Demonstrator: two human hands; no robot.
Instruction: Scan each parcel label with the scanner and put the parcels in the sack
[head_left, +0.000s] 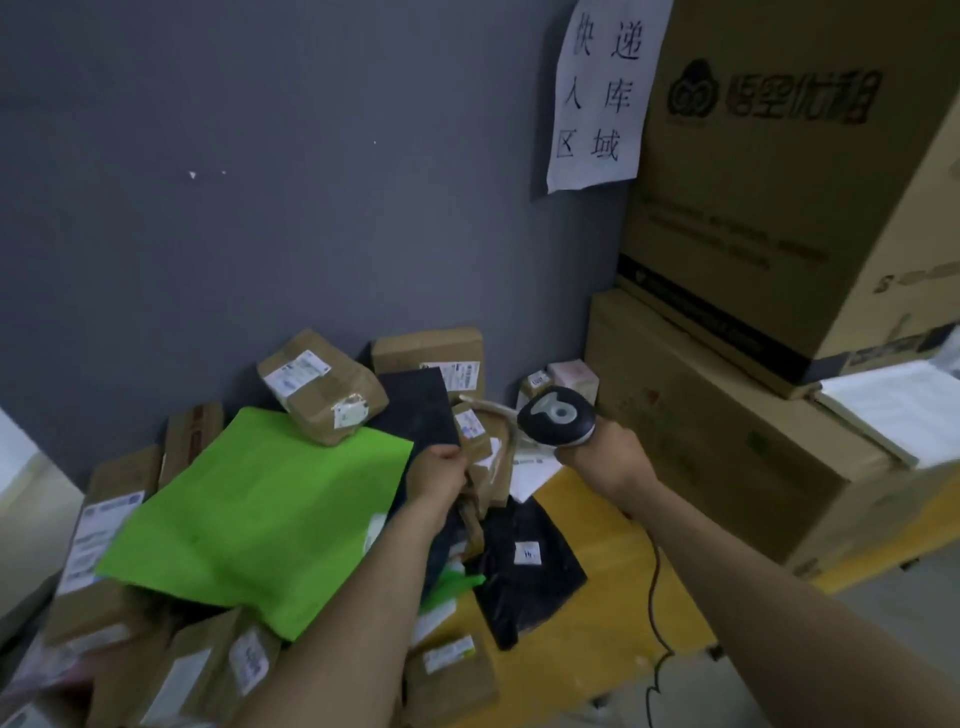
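Overhead, sign (597, 98) reads 快递入库区域; left fingers (451, 458) grip parcel (474, 427), right fingers (577, 457) scanner (556, 415).

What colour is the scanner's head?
Scanner: black top, light grey inset, white underside; head view.

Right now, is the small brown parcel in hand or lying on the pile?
In hand: the left hand grips the small brown parcel; the right hand holds the scanner.

Single head view, looking forward and down, close over parcel heap (291, 499) against grey wall (260, 156)
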